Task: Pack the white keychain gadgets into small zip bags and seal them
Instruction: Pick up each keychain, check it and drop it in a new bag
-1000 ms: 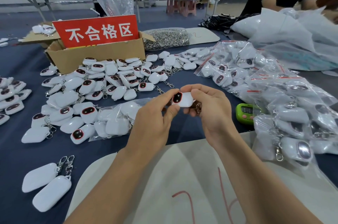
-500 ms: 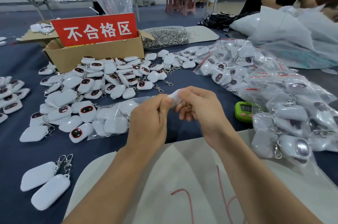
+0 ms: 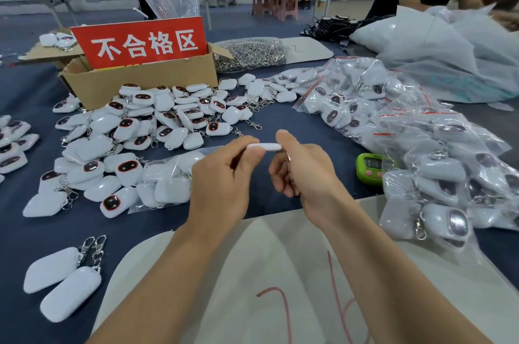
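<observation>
Here, centre frame: left hand (image 3: 222,178) and right hand (image 3: 306,172), fingers (image 3: 254,154) curled, pinch white gadget (image 3: 265,146) edge-on by ends. Risk: shallow grip slips, gadget falls into loose pile (image 3: 168,119).

Glossy white plastic gadgets (image 3: 134,130), shiny metal clasps (image 3: 94,245), crinkly clear plastic bags (image 3: 438,147), matt corrugated cardboard box (image 3: 140,82), probably cloth-covered table (image 3: 280,116).

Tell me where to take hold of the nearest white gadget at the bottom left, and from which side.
I'd pinch the nearest gadget at its rounded near end, coming from above on the near side. It lies flat, its far long edge against the second gadget, and both clips lie together at the far end.
</observation>
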Motion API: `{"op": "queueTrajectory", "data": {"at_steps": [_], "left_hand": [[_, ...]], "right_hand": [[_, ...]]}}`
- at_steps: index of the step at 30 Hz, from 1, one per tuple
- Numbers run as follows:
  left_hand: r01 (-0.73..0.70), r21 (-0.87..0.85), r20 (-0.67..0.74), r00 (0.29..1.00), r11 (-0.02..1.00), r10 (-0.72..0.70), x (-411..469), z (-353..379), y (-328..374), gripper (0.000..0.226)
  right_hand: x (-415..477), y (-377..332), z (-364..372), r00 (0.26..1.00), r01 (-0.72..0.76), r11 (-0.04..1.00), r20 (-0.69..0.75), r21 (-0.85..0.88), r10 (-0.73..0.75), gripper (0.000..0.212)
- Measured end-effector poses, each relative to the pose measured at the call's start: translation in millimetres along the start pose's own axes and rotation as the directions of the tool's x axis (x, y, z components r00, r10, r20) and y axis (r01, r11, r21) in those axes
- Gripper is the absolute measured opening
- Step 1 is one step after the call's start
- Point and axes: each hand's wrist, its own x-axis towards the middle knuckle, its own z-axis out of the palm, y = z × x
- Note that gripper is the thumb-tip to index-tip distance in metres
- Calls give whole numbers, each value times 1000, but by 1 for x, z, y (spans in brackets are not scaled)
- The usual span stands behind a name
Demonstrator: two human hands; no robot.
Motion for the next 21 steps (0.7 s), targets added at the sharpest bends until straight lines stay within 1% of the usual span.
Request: {"op": "queueTrajectory", "data": {"at_steps": [1, 3, 7, 11, 13, 18, 21], "left_hand": [[-21, 8, -16, 1000, 1000, 21, 0, 0, 0, 32], [-17, 3, -45, 999, 1000, 17, -1, 0, 2, 38], [8, -19, -52, 999, 1000, -9, -2, 1, 4, 37], [13, -69, -45, 999, 998, -16, -3, 0, 6, 28], [49, -89, -24, 998, 995, -51, -3, 0, 6, 30], [77, -123, 14, 997, 989, -76, -3, 0, 5, 35], [90, -137, -28, 995, 987, -94, -2, 1, 6, 42]], "right_hand": [[0, 0, 1, 1000, -2, 1000, -15, -15, 2, 64], [0, 1, 1, 999, 6, 1000, -43, -12, -6, 63], [0, 0, 0, 998, 10, 999, -66, 37, -8, 54], [0, -1, 0, 998, 46, 997, -53, 60, -42, 59], [0, -1, -1, 997, 65, 996, -35, 66, -63, 61], [4, 2, -4, 994, 111, 990, -1, 89, -111, 47], [7, 7, -4, 994, 112, 993, 17, 31, -112, 38]]}}
